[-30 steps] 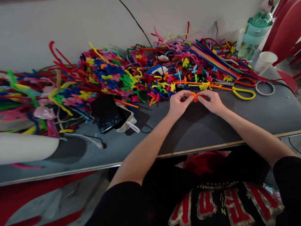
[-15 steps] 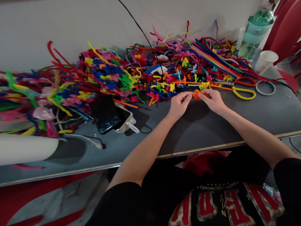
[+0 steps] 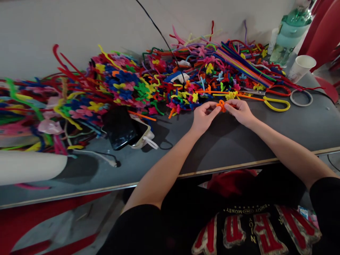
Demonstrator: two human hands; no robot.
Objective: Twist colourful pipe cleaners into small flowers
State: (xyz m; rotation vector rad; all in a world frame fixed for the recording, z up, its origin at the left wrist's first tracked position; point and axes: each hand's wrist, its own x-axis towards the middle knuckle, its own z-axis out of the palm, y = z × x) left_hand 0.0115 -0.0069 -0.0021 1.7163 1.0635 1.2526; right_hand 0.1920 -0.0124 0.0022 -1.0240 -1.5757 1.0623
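Between my hands is an orange pipe-cleaner flower (image 3: 222,105), held just above the grey table (image 3: 225,141). My left hand (image 3: 204,116) pinches its left side with thumb and forefinger. On the other side, my right hand (image 3: 241,111) is closed on it, thumb and fingertips together. Part of the flower is hidden by the fingers. Right behind the hands lie a yellow pipe-cleaner flower (image 3: 231,95) and a heap of colourful pipe cleaners (image 3: 183,101).
Scissors (image 3: 277,103) with red and yellow handles lie right of the hands, beside a tape roll (image 3: 301,98). A paper cup (image 3: 302,67) and a green bottle (image 3: 289,37) stand at the back right. To the left are a black phone (image 3: 119,127) and a white cable (image 3: 98,156).
My left fingers have shifted slightly right, closer against the orange flower, which now looks turned, with loops standing up. My right hand stays nearly in place. The view has moved a little.
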